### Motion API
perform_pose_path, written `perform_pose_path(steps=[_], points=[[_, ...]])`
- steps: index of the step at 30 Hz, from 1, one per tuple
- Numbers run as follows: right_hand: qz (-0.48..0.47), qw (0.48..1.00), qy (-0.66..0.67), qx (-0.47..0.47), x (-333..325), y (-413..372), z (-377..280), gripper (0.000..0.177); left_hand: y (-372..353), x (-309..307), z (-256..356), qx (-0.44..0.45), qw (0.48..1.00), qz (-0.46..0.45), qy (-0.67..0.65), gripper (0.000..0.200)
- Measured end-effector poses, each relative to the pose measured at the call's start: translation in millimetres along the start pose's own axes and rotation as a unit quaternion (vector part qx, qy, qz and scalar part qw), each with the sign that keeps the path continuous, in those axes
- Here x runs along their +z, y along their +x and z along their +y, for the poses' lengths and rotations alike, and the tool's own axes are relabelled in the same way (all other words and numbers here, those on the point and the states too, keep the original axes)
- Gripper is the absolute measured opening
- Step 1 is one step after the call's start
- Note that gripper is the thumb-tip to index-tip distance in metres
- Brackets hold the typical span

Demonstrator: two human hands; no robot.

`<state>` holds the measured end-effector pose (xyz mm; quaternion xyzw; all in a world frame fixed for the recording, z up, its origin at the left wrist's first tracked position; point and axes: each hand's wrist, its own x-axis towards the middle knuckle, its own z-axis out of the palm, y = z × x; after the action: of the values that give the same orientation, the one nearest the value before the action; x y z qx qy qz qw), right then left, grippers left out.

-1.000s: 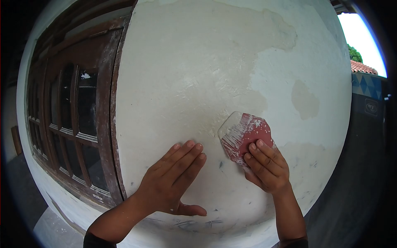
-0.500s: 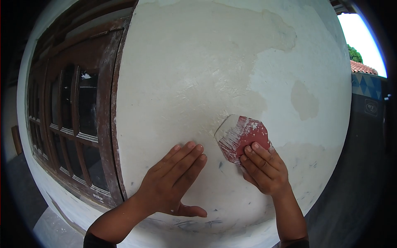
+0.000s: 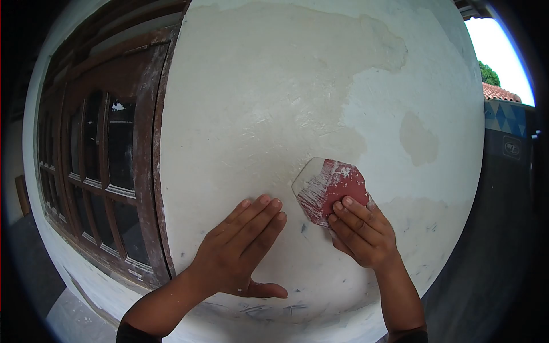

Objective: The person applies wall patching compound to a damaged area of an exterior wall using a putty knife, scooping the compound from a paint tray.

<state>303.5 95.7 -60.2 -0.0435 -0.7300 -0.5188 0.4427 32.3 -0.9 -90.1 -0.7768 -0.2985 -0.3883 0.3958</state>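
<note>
My right hand grips a red putty scraper, fingers pressed on its face and the thumb largely hidden behind. Pale filler smears the scraper's left part, and its left edge meets the wall. To the left, my left hand is laid flat toward the wall, fingers stretched out and thumb apart, holding nothing. Damp-looking beige filler covers much of the wall above both hands, with whiter areas on the right and small dark scuffs low down.
A brown wooden window frame with dark glass panes borders the wall on the left. A ledge runs below it. On the right stand a dark surface with a logo, a blue patterned band and a tiled roof.
My right hand and the scraper have slid slightly left along the wall. My left hand stays in nearly the same spot.
</note>
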Motion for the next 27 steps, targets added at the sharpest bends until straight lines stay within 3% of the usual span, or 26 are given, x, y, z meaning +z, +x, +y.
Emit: perform_pose_path(steps=[6, 11, 16, 22, 26, 27], points=[[0.040, 0.997, 0.071, 0.012, -6.7, -14.4, 0.5, 0.030, -8.3, -1.9, -2.5, -0.006, 1.000, 0.002, 0.006, 0.103], [0.139, 0.979, 0.082, 0.121, -22.2, -0.4, -10.0, 0.039, -5.9, -6.8, -6.6, 0.004, 1.000, -0.006, 0.013, 0.104], [0.069, 0.993, 0.037, 0.082, -35.9, 33.3, -11.6, 0.053, -11.2, -22.3, -12.1, 0.015, 1.000, -0.004, 0.008, 0.105], [-0.041, 0.992, 0.025, 0.120, -49.8, 54.9, -14.1, 0.061, -23.5, -32.0, -21.1, 0.017, 1.000, 0.003, -0.009, 0.106], [0.017, 0.989, 0.039, 0.142, -46.5, 52.5, -21.7, 0.065, -27.5, -23.0, -16.5, 0.019, 0.998, 0.004, -0.064, 0.100], [0.037, 0.979, 0.071, 0.185, -48.3, 53.3, -27.4, 0.065, -28.1, -16.7, -10.1, 0.013, 0.995, 0.010, -0.095, 0.097]])
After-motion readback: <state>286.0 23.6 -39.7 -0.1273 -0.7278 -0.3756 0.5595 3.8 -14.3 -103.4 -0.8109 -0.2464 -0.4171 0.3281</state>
